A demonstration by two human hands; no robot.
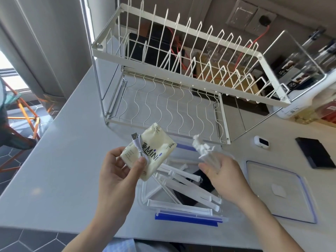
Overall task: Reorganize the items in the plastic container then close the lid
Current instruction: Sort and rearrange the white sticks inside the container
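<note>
A clear plastic container [187,214] with blue clips sits at the counter's front edge. Inside it lie several white paper-wrapped sticks [183,182] crossing over a dark flat item [203,179]. My left hand [118,171] holds a cream tissue pack [151,153] above the container's left side, with a coiled white USB cable [139,144] pinned against it by my thumb. Over the container's right side, my right hand [223,177] grips a blurred bunch of white wrapped sticks [203,148]. The container's clear lid [278,190] rests flat on the counter to the right.
A white two-tier wire dish rack [174,70] stands just behind the container. To the right lie a small white device [261,141] and a black flat box [316,153]. Jars and boxes crowd the far right. The counter edge drops to the tiled floor on the left.
</note>
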